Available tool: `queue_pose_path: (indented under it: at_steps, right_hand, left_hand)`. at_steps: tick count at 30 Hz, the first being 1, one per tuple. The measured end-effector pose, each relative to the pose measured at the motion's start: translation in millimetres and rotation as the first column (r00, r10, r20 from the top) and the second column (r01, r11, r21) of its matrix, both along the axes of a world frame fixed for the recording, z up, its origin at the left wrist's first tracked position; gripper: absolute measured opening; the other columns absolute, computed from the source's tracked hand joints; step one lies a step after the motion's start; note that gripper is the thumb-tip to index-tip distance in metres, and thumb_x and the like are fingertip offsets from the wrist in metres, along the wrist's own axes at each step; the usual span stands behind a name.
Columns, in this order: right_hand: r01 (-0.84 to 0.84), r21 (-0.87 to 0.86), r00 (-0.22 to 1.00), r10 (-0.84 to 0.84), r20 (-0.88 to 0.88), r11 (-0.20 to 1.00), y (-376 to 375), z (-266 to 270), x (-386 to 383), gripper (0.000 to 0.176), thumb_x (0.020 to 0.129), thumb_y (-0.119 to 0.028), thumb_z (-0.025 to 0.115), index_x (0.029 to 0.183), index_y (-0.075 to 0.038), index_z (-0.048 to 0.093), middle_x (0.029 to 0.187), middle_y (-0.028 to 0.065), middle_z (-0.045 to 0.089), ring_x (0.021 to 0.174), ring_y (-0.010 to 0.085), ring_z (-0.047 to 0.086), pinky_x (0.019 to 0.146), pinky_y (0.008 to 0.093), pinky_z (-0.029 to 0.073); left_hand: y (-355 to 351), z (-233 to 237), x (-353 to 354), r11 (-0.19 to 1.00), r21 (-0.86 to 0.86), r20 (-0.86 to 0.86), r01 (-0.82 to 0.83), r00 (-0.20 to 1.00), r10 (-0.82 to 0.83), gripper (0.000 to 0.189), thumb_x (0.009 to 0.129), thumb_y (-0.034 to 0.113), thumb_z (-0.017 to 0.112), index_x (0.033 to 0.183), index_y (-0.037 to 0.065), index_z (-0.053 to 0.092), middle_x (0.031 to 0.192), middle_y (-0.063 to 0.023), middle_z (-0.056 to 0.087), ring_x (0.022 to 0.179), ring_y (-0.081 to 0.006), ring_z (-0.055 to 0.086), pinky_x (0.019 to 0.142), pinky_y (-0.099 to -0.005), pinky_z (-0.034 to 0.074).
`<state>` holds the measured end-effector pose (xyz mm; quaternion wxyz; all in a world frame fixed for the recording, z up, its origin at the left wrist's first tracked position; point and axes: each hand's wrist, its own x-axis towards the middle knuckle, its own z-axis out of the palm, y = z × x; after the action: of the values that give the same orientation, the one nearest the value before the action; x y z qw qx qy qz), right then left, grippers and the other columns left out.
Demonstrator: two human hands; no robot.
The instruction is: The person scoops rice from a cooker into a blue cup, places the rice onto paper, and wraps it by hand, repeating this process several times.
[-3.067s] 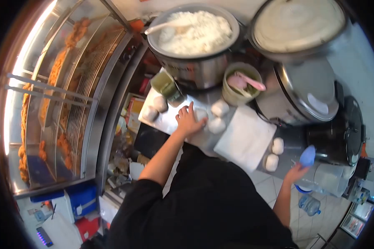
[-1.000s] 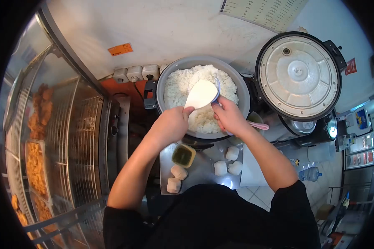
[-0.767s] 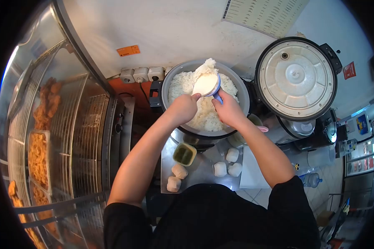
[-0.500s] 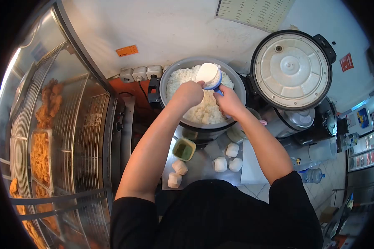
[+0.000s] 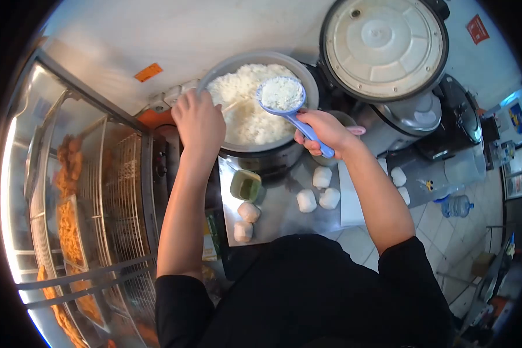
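Observation:
My right hand (image 5: 326, 132) is closed round the handle of a blue ladle (image 5: 308, 131), whose round bowl is heaped with white rice (image 5: 282, 94). The ladle is over the right part of a big rice pot (image 5: 308, 75). Loose cooked rice (image 5: 255, 127) fills the pot. My left hand (image 5: 200, 120) is at the pot's left rim, fingers curled. A thin pale edge of the rice paddle (image 5: 235, 105) sticks out from it over the rice; its handle is hidden in the hand.
On the steel counter (image 5: 281, 223) stand a greenish square container (image 5: 246, 185) and several white rounded lumps (image 5: 306, 200). A large pot lid (image 5: 383, 46) is raised at right. A glass cabinet with fried food (image 5: 71, 232) borders the left. A water bottle (image 5: 457, 206) is at right.
My hands have moved apart: the left with the paddle went to the pot's left rim, the right drew the ladle slightly down and right. The ladle's heaped rice now faces up, uncovered. The view has shifted.

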<state>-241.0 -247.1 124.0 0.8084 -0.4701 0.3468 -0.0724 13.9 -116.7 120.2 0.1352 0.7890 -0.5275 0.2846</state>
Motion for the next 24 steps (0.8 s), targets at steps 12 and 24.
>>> queue_pose_path:
  at_steps: [12,24]
  right_hand:
    - [-0.079,-0.102,0.977,0.097,0.190,0.992,-24,12,-19,0.021,0.110,-0.027,0.050,0.105,-0.008,0.055,0.081,0.0011,0.057,0.049,0.0047,0.044,0.043,0.0239,0.036]
    - [0.180,-0.499,0.960,-0.263,-0.101,0.848,-12,-131,-352,0.045,0.106,-0.025,0.055,0.150,-0.014,0.050,0.080,0.0037,0.061,0.053,0.0153,0.056,0.052,0.0321,0.049]
  left_hand:
    - [65,-122,-282,0.690,-0.050,-0.926,0.722,0.226,-0.304,0.022,0.094,0.008,0.058,0.114,0.001,0.064,0.098,-0.0231,0.072,0.093,-0.0443,0.070,0.084,-0.0520,0.056]
    - [22,-285,-445,0.651,0.390,-0.655,0.651,0.694,-0.301,0.033,0.089,0.011,0.063,0.121,0.000,0.067,0.149,-0.0178,0.054,0.146,-0.0352,0.044,0.117,-0.0451,0.043]
